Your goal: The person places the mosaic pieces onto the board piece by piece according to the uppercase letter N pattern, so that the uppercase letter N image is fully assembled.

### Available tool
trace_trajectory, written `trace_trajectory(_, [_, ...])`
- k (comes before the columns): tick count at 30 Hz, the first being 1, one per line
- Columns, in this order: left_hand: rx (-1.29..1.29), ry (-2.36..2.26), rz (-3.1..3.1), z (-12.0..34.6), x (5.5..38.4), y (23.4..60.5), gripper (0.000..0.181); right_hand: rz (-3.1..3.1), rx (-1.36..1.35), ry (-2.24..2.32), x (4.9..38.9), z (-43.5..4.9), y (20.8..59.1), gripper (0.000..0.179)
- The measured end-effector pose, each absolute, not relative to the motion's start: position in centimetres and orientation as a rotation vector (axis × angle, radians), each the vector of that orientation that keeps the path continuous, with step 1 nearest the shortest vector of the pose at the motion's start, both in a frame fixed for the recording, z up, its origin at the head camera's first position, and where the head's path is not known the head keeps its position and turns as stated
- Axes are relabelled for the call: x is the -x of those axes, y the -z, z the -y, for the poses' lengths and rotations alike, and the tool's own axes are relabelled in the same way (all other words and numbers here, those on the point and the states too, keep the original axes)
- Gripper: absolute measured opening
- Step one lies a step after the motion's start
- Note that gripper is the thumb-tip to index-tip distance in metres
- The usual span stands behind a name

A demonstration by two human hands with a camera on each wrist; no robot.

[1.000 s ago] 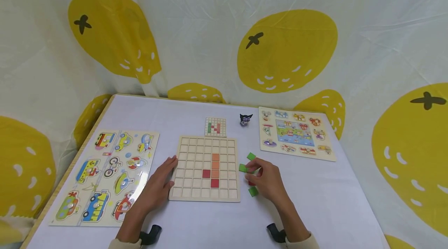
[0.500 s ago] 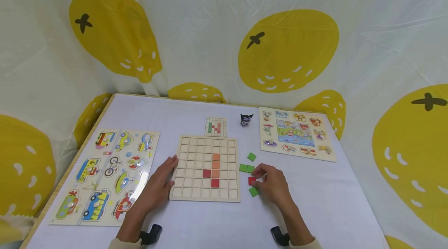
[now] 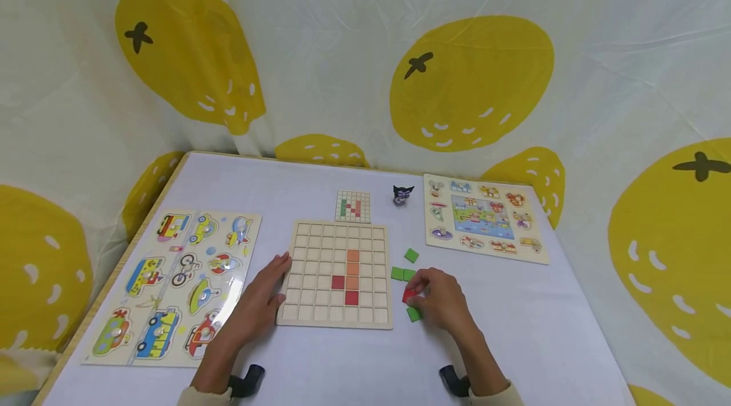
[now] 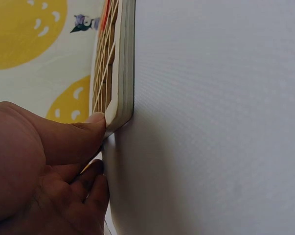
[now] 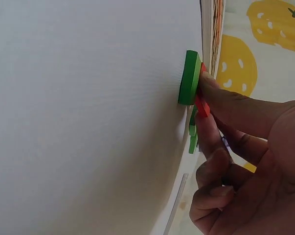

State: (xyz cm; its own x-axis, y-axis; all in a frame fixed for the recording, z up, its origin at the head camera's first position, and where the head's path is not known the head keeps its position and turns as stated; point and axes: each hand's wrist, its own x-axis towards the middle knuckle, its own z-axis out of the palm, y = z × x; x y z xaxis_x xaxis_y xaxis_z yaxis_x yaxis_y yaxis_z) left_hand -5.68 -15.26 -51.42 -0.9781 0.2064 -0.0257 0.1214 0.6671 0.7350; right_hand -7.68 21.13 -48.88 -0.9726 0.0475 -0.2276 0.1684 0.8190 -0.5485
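Observation:
A wooden grid board (image 3: 320, 317) lies mid-table, with orange squares (image 3: 353, 268) stacked in one column and red squares (image 3: 339, 282) beside and below them. At its left edge rests my left hand (image 3: 259, 301); in the left wrist view the thumb (image 4: 96, 120) touches the board's rim near a corner. Right of the board, my right hand (image 3: 442, 298) pinches a red square tile (image 5: 202, 105) between thumb and fingers, slightly tilted. Close by lie several green tiles: one (image 3: 414, 314) nearer me, a pair (image 3: 403, 274) just beyond, another (image 3: 411, 255) farther back.
Behind the board lies a small pattern card (image 3: 352, 207) with coloured squares. A dark figurine (image 3: 402, 195) stands to its right. One picture puzzle (image 3: 485, 219) lies at the back right, and a vehicle puzzle (image 3: 171, 292) takes up the left side, partly under my left forearm.
My right hand has drawn back from the green tiles to the red tile and now pinches it, tilting it a little. The left hand stays at the board's edge.

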Motion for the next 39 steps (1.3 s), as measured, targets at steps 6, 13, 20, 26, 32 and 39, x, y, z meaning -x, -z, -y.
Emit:
trace_trajectory(6, [-0.266,-1.201,-2.768,15.2,5.8,51.6,0.076,-2.791,-0.128,0.949,7.7,-20.8,48.6,0.017])
trace_trajectory(13, [-0.270,-1.200,-2.770,15.2,5.9,51.7,0.075,-2.773,-0.032,1.069,7.7,-20.1,48.6,0.018])
trace_trajectory(20, [-0.276,-1.202,-2.773,15.1,5.8,51.5,0.075,-2.774,0.017,1.124,8.1,-18.4,48.7,0.017])
trace_trajectory(26, [-0.276,-1.181,-2.784,15.1,5.8,51.5,0.075,-2.761,0.025,1.158,8.7,-16.6,48.5,0.015])
trace_trajectory(32, [-0.285,-1.184,-2.796,15.2,5.7,51.5,0.075,-2.757,0.056,1.173,9.5,-14.7,48.1,0.014])
trace_trajectory(39, [-0.293,-1.200,-2.805,15.2,5.7,51.6,0.075,-2.770,0.133,1.177,10.6,-12.7,48.1,0.012])
